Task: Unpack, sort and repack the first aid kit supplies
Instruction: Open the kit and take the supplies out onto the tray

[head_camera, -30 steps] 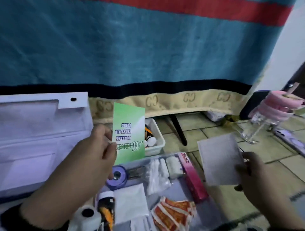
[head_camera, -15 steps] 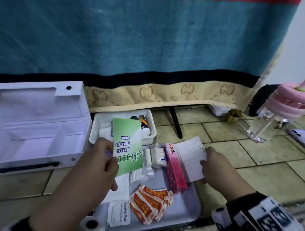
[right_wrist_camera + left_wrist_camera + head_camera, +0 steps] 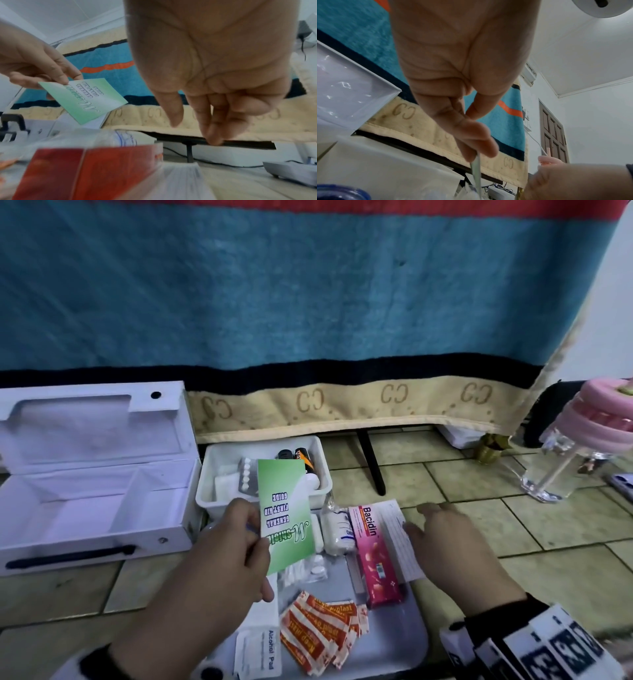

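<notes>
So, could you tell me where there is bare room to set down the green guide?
Both compartments of the open white case show bare; so does the tray's near right corner, below the pink box. The white bin and tray middle are crowded.

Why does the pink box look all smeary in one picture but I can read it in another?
Head view: the pink box is sharp, its "Bacidin" name readable. Right wrist view: the box sits very close to the camera, so it is blurred and looks red.

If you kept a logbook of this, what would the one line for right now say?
left hand: pinches green first aid guide | right hand: open, on white leaflet beside pink Bacidin box | kit case: open
</notes>
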Demonstrator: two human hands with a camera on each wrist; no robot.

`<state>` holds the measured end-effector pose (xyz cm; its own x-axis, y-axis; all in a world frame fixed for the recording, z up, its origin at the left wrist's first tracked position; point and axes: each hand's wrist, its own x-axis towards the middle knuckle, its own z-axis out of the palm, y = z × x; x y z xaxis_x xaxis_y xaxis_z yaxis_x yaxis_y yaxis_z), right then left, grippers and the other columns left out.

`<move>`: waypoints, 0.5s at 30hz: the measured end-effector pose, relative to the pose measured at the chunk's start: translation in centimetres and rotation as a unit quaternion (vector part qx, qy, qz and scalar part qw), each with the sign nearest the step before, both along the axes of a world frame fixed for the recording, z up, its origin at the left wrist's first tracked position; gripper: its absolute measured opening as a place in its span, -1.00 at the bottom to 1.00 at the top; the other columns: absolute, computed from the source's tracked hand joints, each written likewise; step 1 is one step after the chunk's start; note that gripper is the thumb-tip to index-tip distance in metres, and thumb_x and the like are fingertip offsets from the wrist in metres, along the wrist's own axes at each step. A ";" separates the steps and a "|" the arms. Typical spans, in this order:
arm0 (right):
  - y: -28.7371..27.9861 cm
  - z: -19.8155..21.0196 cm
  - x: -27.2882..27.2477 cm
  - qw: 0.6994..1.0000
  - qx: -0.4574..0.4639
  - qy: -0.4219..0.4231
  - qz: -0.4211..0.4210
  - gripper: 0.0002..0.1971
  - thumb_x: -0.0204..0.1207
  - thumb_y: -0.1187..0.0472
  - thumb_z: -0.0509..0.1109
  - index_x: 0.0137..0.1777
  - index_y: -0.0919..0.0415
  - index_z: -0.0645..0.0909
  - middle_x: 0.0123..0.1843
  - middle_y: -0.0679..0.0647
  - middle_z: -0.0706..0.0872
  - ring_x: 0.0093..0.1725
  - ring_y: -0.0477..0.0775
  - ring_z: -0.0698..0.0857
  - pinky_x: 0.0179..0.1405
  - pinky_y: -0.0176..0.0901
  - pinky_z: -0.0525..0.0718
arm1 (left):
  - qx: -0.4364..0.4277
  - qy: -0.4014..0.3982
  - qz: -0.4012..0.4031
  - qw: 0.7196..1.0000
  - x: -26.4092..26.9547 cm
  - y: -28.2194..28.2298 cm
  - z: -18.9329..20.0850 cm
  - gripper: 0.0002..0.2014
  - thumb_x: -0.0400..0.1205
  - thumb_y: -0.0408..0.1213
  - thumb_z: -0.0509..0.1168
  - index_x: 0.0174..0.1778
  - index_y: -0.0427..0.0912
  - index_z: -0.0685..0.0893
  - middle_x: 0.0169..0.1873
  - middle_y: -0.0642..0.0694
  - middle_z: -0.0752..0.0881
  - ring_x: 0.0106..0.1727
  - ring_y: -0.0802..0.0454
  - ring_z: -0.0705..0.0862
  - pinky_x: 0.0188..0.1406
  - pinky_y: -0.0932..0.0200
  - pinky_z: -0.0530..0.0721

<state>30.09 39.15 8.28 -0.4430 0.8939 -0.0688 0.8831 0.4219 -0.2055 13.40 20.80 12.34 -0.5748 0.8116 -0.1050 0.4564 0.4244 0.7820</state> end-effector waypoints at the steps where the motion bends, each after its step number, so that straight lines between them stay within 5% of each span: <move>1: -0.1 0.6 0.0 0.997 -0.005 0.073 -0.003 -0.64 0.62 0.01 0.21 0.30 0.19 0.57 0.15 0.15 0.68 0.20 0.13 0.62 0.05 -0.14 0.57 | 0.013 -0.005 -0.004 1.000 0.2 0.2 0.2 -0.84 0.69 -0.34 0.13 -0.11 0.04 0.37 -0.45 0.02 0.79 -0.53 0.17 0.70 -0.40 0.23 0.67; 3: -0.9 2.1 0.0 0.973 -0.070 0.220 0.014 -0.75 0.61 0.02 0.27 0.15 0.09 0.67 -0.02 0.01 0.76 -0.05 -0.05 0.68 -0.20 -0.27 0.51 | 0.034 -0.020 -0.019 0.999 0.6 0.6 0.4 -0.83 0.70 -0.33 0.14 -0.08 0.07 0.37 -0.47 -0.03 0.79 -0.48 0.14 0.73 -0.38 0.32 0.64; 6: -2.9 4.0 -0.8 0.897 -0.266 0.349 0.059 -0.85 0.57 0.08 0.34 -0.06 0.08 0.73 -0.31 -0.13 0.79 -0.38 -0.30 0.65 -0.43 -0.52 0.48 | 0.052 -0.065 -0.064 0.995 1.6 1.7 0.8 -0.86 0.71 -0.33 0.12 -0.01 0.06 0.37 -0.45 -0.15 0.78 -0.45 0.05 0.75 -0.27 0.06 0.75; 8: -3.4 4.1 -1.1 0.875 -0.302 0.374 0.057 -0.90 0.56 0.19 0.38 -0.11 0.16 0.71 -0.32 -0.12 0.81 -0.44 -0.33 0.66 -0.49 -0.55 0.48 | 0.056 -0.071 -0.092 0.992 2.2 2.5 0.9 -0.88 0.71 -0.32 0.10 0.00 0.04 0.37 -0.41 -0.13 0.77 -0.46 0.05 0.75 -0.24 -0.08 0.75; 11: -2.9 3.8 -0.5 0.890 -0.255 0.377 0.011 -0.90 0.54 0.27 0.41 -0.21 0.17 0.68 -0.30 -0.02 0.84 -0.39 -0.27 0.73 -0.48 -0.51 0.50 | 0.053 -0.054 -0.113 0.991 2.2 3.0 1.0 -0.85 0.70 -0.30 0.14 -0.04 0.09 0.39 -0.33 0.08 0.77 -0.40 0.10 0.74 -0.24 0.04 0.72; 15: -1.0 4.0 2.1 0.948 -0.052 0.311 -0.044 -0.88 0.49 0.25 0.45 -0.26 0.11 0.64 -0.40 -0.09 0.69 -0.40 -0.23 0.65 -0.48 -0.52 0.45 | 0.036 0.043 -0.056 0.997 -0.3 2.5 1.7 -0.88 0.62 -0.20 0.28 -0.08 0.13 0.48 -0.25 0.11 0.75 -0.29 0.17 0.73 -0.17 0.07 0.71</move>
<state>32.19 38.17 12.28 -0.3505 0.9321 0.0912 0.6085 0.3007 -0.7344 13.08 23.30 14.03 -0.4853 0.8743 0.0006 0.5638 0.3125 0.7645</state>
